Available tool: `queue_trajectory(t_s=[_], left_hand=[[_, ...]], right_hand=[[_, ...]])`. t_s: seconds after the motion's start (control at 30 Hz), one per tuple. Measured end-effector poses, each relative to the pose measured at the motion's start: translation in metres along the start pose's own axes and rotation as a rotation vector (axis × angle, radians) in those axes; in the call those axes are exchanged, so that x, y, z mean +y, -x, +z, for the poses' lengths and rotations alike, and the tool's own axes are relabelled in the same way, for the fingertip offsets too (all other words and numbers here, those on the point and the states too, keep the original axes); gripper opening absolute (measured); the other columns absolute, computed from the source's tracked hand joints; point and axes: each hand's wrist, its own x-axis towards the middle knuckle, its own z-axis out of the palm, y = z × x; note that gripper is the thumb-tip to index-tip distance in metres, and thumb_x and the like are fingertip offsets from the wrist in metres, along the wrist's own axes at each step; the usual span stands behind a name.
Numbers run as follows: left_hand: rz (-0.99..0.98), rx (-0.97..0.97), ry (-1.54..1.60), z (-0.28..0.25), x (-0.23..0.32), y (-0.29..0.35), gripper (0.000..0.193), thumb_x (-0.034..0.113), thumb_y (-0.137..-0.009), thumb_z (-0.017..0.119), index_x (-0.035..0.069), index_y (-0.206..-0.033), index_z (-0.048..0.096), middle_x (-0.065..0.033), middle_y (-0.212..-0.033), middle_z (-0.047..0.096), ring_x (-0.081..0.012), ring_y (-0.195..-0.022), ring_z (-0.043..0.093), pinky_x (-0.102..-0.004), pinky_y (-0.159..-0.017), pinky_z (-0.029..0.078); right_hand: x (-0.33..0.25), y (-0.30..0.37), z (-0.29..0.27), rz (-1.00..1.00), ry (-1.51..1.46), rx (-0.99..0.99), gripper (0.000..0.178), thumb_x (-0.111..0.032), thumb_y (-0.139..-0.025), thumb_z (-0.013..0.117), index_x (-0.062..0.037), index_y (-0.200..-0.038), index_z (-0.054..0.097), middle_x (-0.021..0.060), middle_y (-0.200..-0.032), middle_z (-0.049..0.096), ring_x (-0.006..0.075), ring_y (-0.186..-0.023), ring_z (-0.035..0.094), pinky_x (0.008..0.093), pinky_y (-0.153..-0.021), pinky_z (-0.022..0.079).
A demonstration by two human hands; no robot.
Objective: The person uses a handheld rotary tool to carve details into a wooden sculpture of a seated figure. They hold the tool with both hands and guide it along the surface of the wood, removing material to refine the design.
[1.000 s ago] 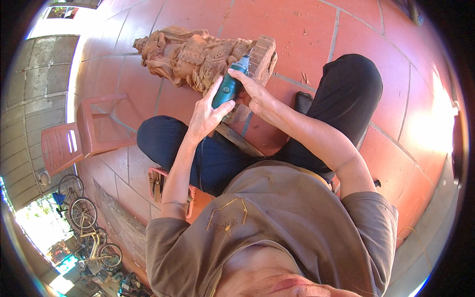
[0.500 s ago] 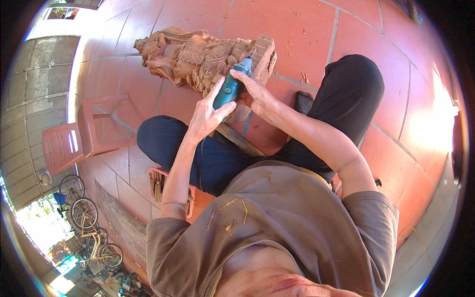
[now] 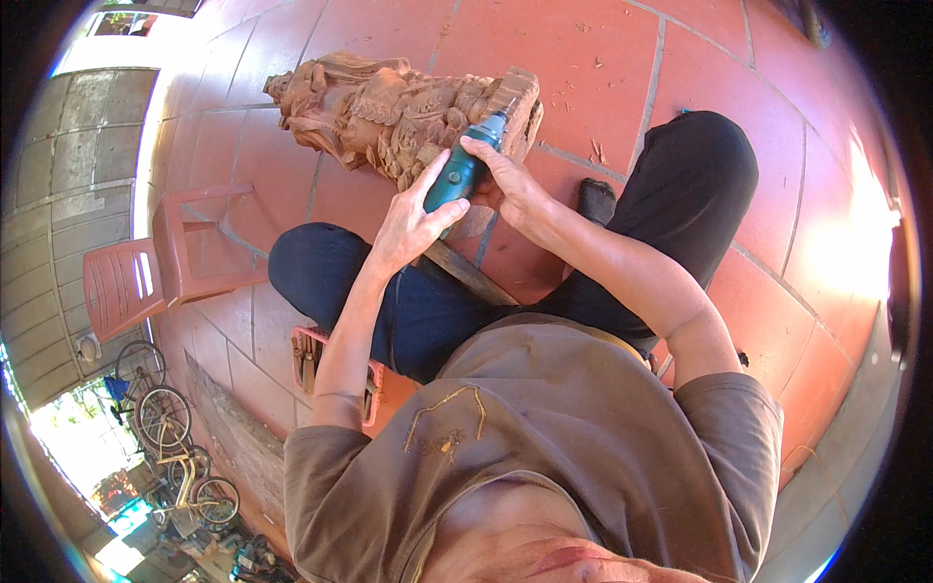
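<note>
A green rotary tool point(image 3: 453, 183) with a grey nose and a thin bit is held between both hands. My left hand point(image 3: 412, 222) wraps its rear part from the left, thumb on the near end. My right hand point(image 3: 509, 190) grips it from the right near the nose, with the thumb on top and the other fingers partly hidden. Beyond the tool, a carved wooden figure point(image 3: 374, 105) lies on its back with its head to the left. The bit points over the block-like base of the carving; whether it touches the wood I cannot tell.
A wooden bar point(image 3: 468, 274) lies between my crossed legs. By my left forearm sits a pink basket point(image 3: 309, 335) with several tools. A plastic chair point(image 3: 160, 257) stands at left, with bicycles point(image 3: 163, 418) farther off. Wood chips point(image 3: 598, 151) dot the tiled floor point(image 3: 583, 58).
Both hands and the rotary tool have shifted very slightly to the right. The carving stays where it was.
</note>
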Motion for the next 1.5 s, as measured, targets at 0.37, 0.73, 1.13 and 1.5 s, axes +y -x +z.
queue_trajectory(t_s=[0.37, 0.73, 1.13, 1.5], left_hand=[[0.022, -0.017, -0.027, -0.002, 0.000, -0.001, 0.077, 0.033, -0.086, 0.069, 0.000, -0.148, 0.038, -0.0264, -0.129, 0.059, -0.0305, -0.116, 0.061, -0.0382, -0.099, 0.045], [0.020, -0.027, -0.010, -0.005, -0.003, 0.000, 0.077, 0.034, -0.086, 0.069, 0.001, -0.149, 0.038, -0.0246, -0.127, 0.060, -0.0290, -0.114, 0.061, -0.0373, -0.098, 0.046], [-0.067, -0.026, 0.048, -0.006, 0.003, 0.001, 0.075, 0.028, -0.087, 0.070, 0.001, -0.150, 0.038, -0.0184, -0.137, 0.055, -0.0205, -0.121, 0.054, -0.0332, -0.103, 0.042], [-0.054, 0.001, 0.050, -0.005, -0.002, 0.002, 0.073, 0.024, -0.088, 0.069, -0.001, -0.149, 0.038, -0.0173, -0.136, 0.055, -0.0191, -0.119, 0.055, -0.0323, -0.102, 0.042]], right_hand=[[0.000, 0.001, -0.001, 0.001, 0.009, 0.021, 0.051, -0.042, -0.084, 0.074, -0.0083, -0.117, 0.055, 0.0065, -0.095, 0.064, 0.0206, -0.081, 0.066, 0.0386, -0.070, 0.058], [0.004, 0.003, 0.001, -0.021, -0.036, 0.022, 0.052, -0.039, -0.082, 0.077, -0.0094, -0.119, 0.055, 0.0060, -0.098, 0.064, 0.0203, -0.082, 0.066, 0.0394, -0.072, 0.058], [0.005, -0.005, 0.003, -0.002, 0.011, 0.029, 0.054, -0.043, -0.083, 0.076, -0.0058, -0.118, 0.058, 0.0089, -0.100, 0.067, 0.0248, -0.089, 0.068, 0.0448, -0.082, 0.055], [0.005, -0.008, 0.005, 0.022, 0.038, 0.011, 0.053, -0.043, -0.083, 0.076, -0.0070, -0.118, 0.058, 0.0085, -0.100, 0.067, 0.0242, -0.087, 0.067, 0.0438, -0.078, 0.056]])
